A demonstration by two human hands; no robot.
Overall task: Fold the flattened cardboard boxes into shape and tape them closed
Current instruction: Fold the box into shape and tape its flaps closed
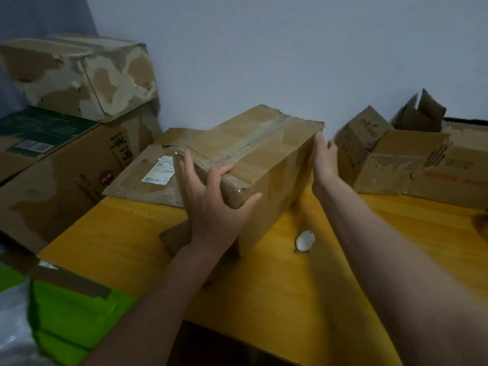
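A brown cardboard box (253,154), folded into shape with tape along its top seam, is tilted above the yellow table (290,286). My left hand (214,202) presses flat against its near left end, fingers spread and one finger lying over the top edge. My right hand (323,159) presses its straight fingers on the far right side. The box is held between both palms. A flattened box (148,175) with a white label lies behind it on the left. A small white object (305,241), maybe a tape roll, lies on the table under the box's right side.
Stacked closed boxes (74,143) stand at the left against the wall. Opened, crumpled boxes (396,159) are piled at the back right. Green cartons (74,318) and white plastic sit at the lower left. The wall is close behind.
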